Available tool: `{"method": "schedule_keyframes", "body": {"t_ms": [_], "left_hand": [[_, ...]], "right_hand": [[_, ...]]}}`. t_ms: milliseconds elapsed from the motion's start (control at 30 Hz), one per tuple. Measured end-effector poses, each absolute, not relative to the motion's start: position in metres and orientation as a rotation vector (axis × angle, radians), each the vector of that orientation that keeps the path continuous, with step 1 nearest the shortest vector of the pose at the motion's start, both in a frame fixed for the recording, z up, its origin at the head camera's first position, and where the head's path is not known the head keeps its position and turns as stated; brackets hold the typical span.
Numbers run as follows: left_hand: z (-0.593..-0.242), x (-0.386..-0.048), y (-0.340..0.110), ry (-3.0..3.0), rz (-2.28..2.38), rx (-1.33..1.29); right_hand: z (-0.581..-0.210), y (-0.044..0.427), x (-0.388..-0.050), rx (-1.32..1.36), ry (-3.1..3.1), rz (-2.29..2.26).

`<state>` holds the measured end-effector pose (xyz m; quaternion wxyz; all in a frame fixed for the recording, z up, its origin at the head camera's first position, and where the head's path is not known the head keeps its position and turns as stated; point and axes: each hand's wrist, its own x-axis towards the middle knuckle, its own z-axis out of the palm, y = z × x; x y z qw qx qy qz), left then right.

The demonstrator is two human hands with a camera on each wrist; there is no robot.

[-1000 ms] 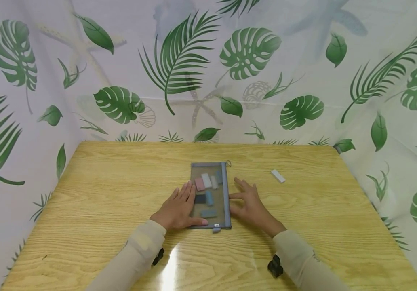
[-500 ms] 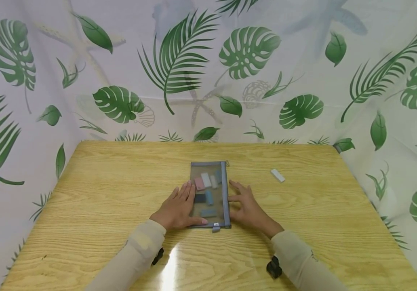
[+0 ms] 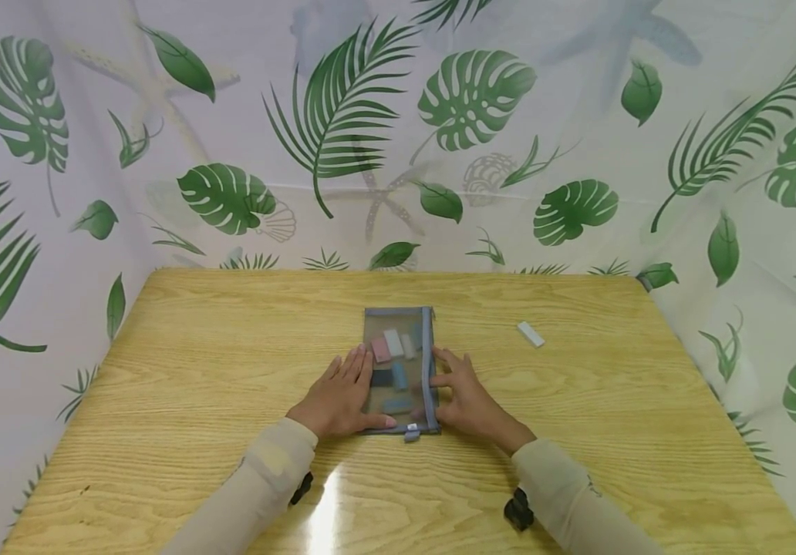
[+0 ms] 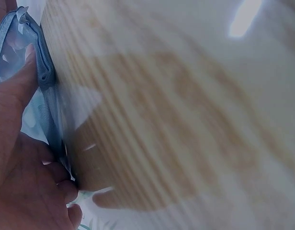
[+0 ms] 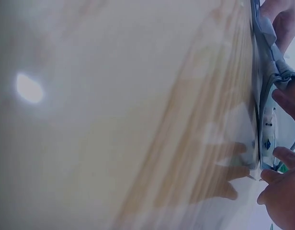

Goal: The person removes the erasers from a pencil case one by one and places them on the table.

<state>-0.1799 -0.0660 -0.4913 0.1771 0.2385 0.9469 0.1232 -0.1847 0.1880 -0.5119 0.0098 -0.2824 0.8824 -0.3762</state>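
Note:
A flat mesh zip pouch [image 3: 408, 314] with blue-grey edging lies on the table in the head view. Through its mesh show several small blocks, among them a pink block [image 3: 380, 350], a white block [image 3: 394, 343] and a dark block [image 3: 382, 378]. My left hand [image 3: 338, 397] rests on the pouch's left side, fingers straight and thumb on the lower edge. Along the zip edge on the right, my right hand [image 3: 467, 397] touches the border with spread fingers. That edge gapes in the right wrist view, thumb and fingers at it; how deep they reach is hidden.
A single white block [image 3: 531, 334] lies on the wooden table [image 3: 231, 347] to the right of the pouch. A leaf-patterned cloth [image 3: 398, 154] stands behind the table and along both sides.
My right hand has moved left, from beside the pouch onto its zip edge, which now bows inward slightly. The left hand stays in place.

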Motion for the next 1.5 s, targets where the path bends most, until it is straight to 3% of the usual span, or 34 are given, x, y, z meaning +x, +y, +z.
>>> {"method": "schedule_keyframes", "body": {"t_ms": [1500], "left_hand": [[-0.4939, -0.1819, -0.0658, 2.681, 0.313, 0.672]], "right_hand": [[-0.5111, 0.1813, -0.1857, -0.892, 2.671, -1.200]]}}
